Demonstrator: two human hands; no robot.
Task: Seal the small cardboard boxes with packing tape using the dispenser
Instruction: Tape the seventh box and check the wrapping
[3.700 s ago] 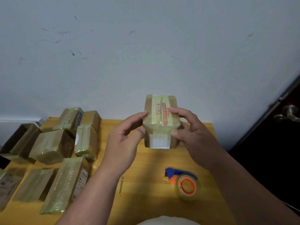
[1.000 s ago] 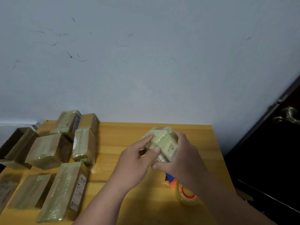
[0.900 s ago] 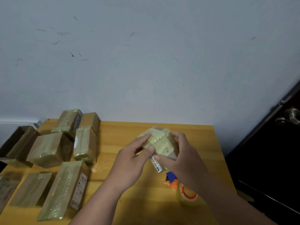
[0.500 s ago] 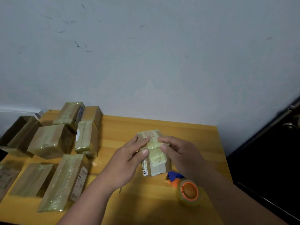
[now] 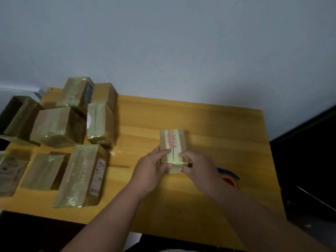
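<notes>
On table — both hands gripping box, left hand, right hand

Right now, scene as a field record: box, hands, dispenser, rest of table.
box: small taped box, flat on table, red print on top
left hand: grips box's near left end
right hand: grips box's near right end
dispenser: on table right of right hand, partly hidden, untouched
other boxes: taped pile at table's left
</notes>
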